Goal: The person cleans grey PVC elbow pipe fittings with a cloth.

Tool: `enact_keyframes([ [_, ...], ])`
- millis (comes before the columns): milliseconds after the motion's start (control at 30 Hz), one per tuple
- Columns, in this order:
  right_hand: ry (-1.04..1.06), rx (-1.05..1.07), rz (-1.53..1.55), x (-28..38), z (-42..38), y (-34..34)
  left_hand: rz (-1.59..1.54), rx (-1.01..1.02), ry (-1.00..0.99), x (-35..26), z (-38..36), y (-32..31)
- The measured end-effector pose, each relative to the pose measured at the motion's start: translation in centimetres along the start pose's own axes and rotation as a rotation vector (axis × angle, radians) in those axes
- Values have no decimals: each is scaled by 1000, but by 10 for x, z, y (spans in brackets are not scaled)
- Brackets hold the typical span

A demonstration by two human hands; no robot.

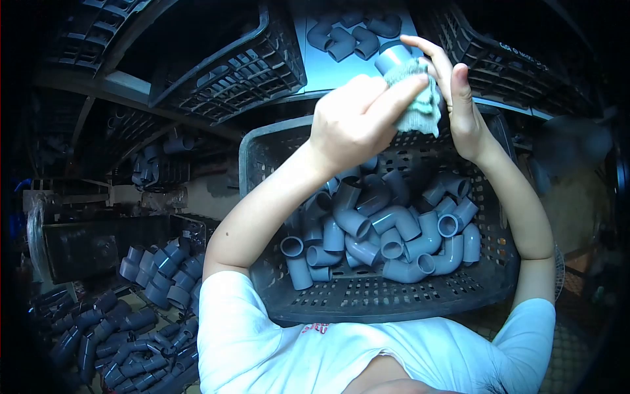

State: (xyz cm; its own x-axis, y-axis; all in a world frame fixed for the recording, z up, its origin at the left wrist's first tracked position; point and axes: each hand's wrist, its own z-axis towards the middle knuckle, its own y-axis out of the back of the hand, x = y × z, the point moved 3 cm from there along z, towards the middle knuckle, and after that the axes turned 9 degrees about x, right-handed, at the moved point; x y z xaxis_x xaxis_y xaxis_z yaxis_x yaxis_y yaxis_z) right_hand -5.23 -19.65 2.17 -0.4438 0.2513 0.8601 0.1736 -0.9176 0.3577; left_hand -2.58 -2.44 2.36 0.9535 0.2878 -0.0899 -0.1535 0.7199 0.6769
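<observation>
Above the far rim of a black plastic crate, my left hand [354, 121] is closed around a pale green cloth [420, 105], pressing it against a grey plastic pipe fitting [394, 59]. My right hand [462, 108] cradles the same fitting from the right; one finger reaches over its dark far end and the thumb stands up. Cloth and fingers cover much of the fitting, so its full shape is hidden. Below my hands, the black crate [387, 310] holds many grey pipe elbows [397, 223] lying in a jumble.
Several grey elbows [351, 43] lie on a light work surface [321, 75] beyond the crate. Black slatted crates stand at the left [262, 59] and right [492, 59] of that surface. More fittings [157, 272] are piled at the lower left.
</observation>
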Motion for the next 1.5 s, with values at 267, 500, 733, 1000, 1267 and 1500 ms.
enact_keyframes([
  [267, -77, -75, -49, -18, 1, 2, -19, -53, -109, -12, 2, -3],
  [500, -336, -57, 641, -14, 0, -3, 166, -166, -150, 20, 8, -6],
  [733, -440, -79, 718, -29, 4, 3, 291, -31, -437, -13, -5, -14],
  [1000, -456, -110, 831, -29, 2, 1, 287, -91, -307, -7, 2, -11],
  [1267, -504, -112, 636, -25, 4, 5, 314, -10, -229, -8, -2, -8],
  [1500, -525, -255, 427, -20, -1, 1, 362, 183, -356, -36, -17, -28],
])
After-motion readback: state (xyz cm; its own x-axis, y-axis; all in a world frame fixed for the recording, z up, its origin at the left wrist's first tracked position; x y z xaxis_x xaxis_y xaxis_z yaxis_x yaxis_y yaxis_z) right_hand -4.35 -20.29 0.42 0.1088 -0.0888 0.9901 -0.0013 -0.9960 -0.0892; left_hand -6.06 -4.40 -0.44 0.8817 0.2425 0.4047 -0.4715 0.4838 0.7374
